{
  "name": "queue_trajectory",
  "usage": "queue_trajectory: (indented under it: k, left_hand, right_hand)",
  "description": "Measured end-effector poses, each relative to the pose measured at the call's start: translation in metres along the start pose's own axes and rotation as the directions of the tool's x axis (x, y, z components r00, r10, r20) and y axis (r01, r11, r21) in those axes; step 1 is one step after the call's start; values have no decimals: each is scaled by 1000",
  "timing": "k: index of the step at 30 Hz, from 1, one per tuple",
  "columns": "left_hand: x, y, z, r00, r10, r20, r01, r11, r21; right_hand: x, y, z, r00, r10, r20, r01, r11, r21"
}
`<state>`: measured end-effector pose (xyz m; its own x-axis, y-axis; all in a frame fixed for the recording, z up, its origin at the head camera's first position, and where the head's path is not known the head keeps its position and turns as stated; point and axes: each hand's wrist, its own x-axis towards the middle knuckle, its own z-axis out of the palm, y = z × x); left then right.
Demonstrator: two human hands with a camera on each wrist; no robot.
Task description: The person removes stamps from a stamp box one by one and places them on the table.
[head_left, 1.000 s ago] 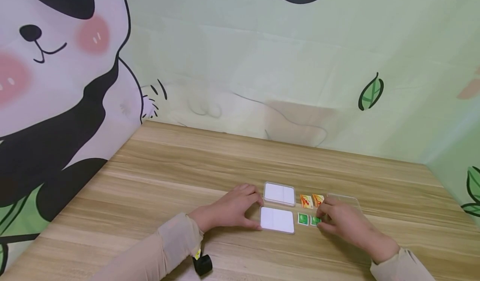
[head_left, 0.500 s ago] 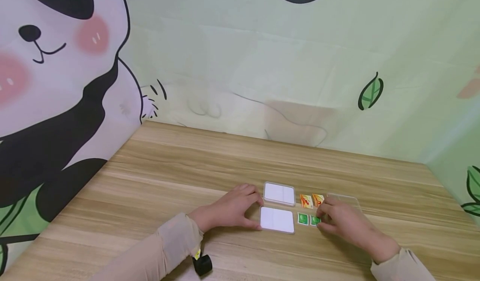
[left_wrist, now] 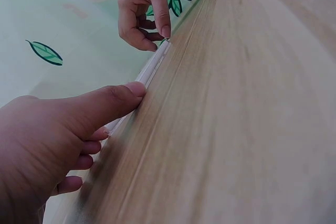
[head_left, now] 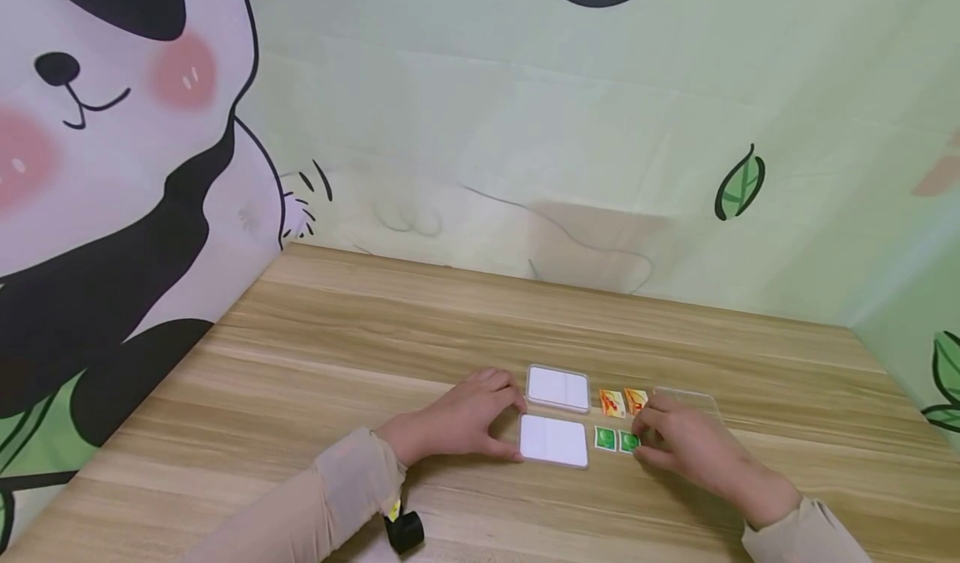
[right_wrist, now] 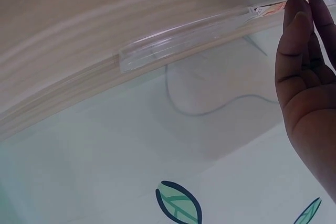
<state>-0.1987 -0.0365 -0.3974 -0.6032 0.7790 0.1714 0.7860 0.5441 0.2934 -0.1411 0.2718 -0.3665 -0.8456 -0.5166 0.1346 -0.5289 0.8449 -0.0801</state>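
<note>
My left hand (head_left: 468,417) holds the near white flat case (head_left: 554,441) at its left end, thumb on the near corner and fingers at the far corner. In the left wrist view, the thumb (left_wrist: 134,90) presses the case's edge. A second white case (head_left: 558,388) in a clear frame lies just beyond. My right hand (head_left: 693,442) pinches the right edge of a small green picture card (head_left: 629,441). Another green card (head_left: 606,439) lies left of it. Two orange cards (head_left: 612,404) lie behind, the right one partly covered by my fingers.
A clear plastic case or lid (head_left: 697,399) lies behind my right hand, partly hidden. Under my left wrist sits a black cylindrical device (head_left: 406,532). The wooden table (head_left: 337,321) meets a printed backdrop (head_left: 450,129) with a panda and leaves.
</note>
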Motion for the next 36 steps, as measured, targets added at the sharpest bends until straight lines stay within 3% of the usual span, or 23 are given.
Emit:
queue_trajectory:
  k: [10,27,36]
  left_hand:
    - [0,-1,1,1000,-3,-3,3,1000,6]
    - [0,0,1,1000,-1,-3,1,1000,7]
    - [0,0,1,1000,-5,-1,5,1000,4]
  right_hand:
    - [1,-1,-2,998,55,32,-55,998,5]
    - [1,-1,-3,1000,18,6,-18,1000,12]
    - [1,0,-4,999,44,17,-44,999,30]
